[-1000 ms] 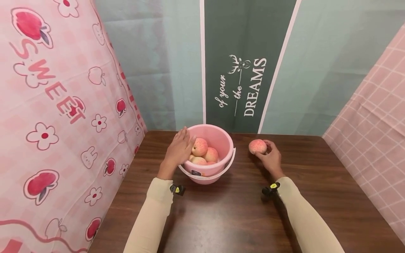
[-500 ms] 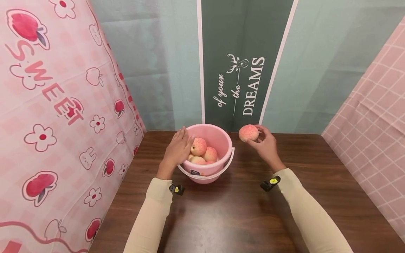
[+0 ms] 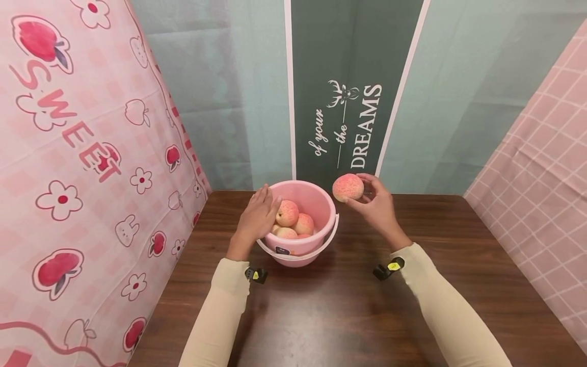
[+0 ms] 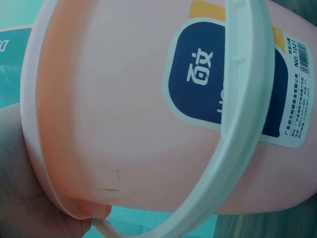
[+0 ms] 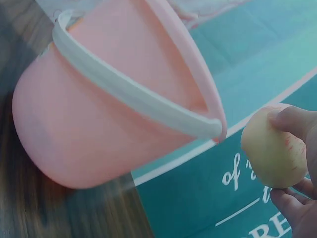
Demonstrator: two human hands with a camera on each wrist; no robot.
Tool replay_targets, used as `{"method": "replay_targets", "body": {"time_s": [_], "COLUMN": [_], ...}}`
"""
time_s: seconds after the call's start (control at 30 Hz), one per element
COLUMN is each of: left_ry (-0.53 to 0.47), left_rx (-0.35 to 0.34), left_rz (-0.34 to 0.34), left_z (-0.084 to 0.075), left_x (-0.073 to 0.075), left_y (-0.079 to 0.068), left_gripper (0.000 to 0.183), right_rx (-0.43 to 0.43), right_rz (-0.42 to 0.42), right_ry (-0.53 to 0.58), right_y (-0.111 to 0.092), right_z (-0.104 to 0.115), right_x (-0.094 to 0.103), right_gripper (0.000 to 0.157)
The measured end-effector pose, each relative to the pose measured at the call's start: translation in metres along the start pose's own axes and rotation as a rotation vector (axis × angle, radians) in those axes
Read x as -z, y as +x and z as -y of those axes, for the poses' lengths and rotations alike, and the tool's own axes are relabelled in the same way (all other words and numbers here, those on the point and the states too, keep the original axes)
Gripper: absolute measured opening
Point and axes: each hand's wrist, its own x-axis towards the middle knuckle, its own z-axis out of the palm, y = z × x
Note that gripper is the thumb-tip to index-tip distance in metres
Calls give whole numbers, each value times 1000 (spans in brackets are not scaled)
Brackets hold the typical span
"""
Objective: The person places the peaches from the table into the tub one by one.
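Note:
A pink bucket [image 3: 309, 196] stands on the table, with several peaches [image 3: 288, 213] inside. My left hand [image 3: 258, 216] rests on the bucket's left rim with its fingers extended. In the left wrist view, part of that hand [image 4: 29, 178] touches the rim near the handle's pivot. To the right of the bucket, a pink-and-cream peach [image 3: 348, 187] is held above the table, pinched between the thumb and fingers of my right hand [image 3: 379, 208]. The right wrist view shows this peach [image 5: 271, 148] apart from the bucket's rim, its pale side facing the camera.
The bucket's white handle [image 4: 242, 114] hangs down across its front, partly over a dark blue label [image 4: 193, 74]. Brown wooden tabletop [image 3: 312, 316] lies around the bucket. A green cloth [image 3: 220, 102] hangs behind, with pink cloths [image 3: 105, 214] on both sides.
My right hand has lifted the peach off the table and carried it up and left, closer to the bucket's rim. The left hand has stayed on the rim.

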Motion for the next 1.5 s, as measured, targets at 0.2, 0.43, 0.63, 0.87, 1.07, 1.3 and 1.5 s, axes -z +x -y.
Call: {"method": "replay_targets", "body": {"time_s": [0.2, 0.43, 0.63, 0.87, 1.07, 1.3, 1.5], "left_ry": [-9, -15, -13, -21, -24, -18, -16], "left_rx": [3, 4, 5, 3, 5, -3, 4], "left_rz": [5, 4, 8, 3, 13, 8, 9], "left_z": [1, 1, 1, 1, 1, 1, 2], "left_x": [0, 0, 0, 1, 0, 0, 0], "left_y": [0, 0, 0, -1, -1, 1, 0], "left_gripper": [78, 77, 77, 78, 79, 78, 78], "right_rx": [35, 55, 62, 76, 124, 220, 229], "right_rz": [53, 119, 132, 158, 234, 211, 182], "right_ry": [24, 39, 52, 77, 30, -29, 37], "right_y": [-2, -2, -6, -8, -12, -12, -14], "right_z": [4, -23, -25, -23, -18, -19, -14], "right_x": [-10, -27, -32, -37, -44, -49, -47], "right_gripper": [69, 72, 70, 69, 72, 61, 58]}}
